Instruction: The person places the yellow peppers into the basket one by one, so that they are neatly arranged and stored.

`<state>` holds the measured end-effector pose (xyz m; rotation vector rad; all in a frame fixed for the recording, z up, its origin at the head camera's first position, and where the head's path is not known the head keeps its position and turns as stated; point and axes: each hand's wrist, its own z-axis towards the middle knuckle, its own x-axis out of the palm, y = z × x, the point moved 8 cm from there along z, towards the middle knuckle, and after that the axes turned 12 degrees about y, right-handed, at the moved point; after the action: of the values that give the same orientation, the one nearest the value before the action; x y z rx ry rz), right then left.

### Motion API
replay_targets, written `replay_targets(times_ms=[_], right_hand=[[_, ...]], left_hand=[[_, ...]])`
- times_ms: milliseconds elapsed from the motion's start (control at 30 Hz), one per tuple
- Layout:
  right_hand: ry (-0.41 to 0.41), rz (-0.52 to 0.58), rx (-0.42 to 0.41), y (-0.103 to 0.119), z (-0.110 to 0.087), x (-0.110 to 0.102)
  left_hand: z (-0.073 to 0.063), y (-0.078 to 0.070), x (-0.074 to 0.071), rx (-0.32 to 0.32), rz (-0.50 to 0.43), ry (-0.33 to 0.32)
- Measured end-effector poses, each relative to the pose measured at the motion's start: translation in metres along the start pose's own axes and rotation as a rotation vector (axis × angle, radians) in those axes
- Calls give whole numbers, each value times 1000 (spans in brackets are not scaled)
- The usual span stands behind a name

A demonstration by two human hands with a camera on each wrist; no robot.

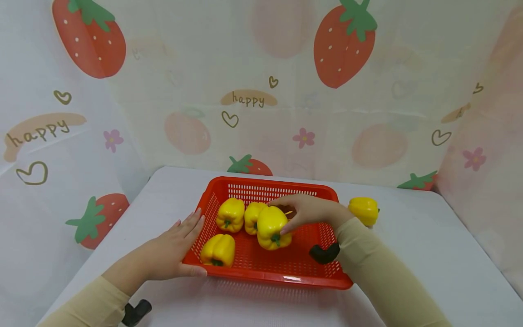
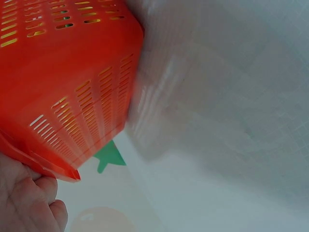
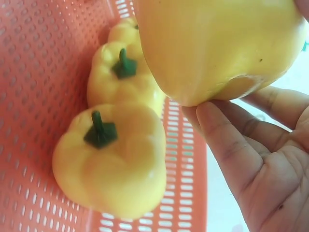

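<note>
My right hand [image 1: 304, 211] holds a yellow bell pepper [image 1: 270, 222] between thumb and fingers, over the middle of the red basket [image 1: 278, 276]. Its green stem points down toward me in the head view; in the right wrist view the fingertips [image 3: 212, 113] press the pepper's underside. My left hand [image 1: 171, 250] lies at the basket's left front corner, fingers stretched along the left rim and thumb at the front rim. Inside the basket sit a yellow pepper [image 1: 230, 215] at back left, another pepper [image 1: 251, 218] partly behind the held one, and a front-left pepper [image 1: 218, 250].
One more yellow pepper [image 1: 363, 210] lies on the white table [image 1: 416, 254], right of the basket and beyond my right wrist. A curtain [image 1: 253, 59] printed with strawberries stands behind the table and along both sides.
</note>
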<state>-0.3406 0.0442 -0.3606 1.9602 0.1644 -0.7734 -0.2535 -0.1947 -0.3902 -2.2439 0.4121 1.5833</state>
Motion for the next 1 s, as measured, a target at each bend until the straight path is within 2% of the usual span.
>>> replay_targets(times_ms=[167,467,833,1000], right_hand=[[-4,-11,46,0,7,3],[50,-82,58,5,23,14],[88,-109,84,5,34,26],[101,-166,90,5,39,32]], left_hand=[[0,-1,0,-4,-4,7],[-1,-2,-1,-7,-3,-1],[-1,-1,-1,-2,6,-12],[-2,-2,-2,9,11,-20]])
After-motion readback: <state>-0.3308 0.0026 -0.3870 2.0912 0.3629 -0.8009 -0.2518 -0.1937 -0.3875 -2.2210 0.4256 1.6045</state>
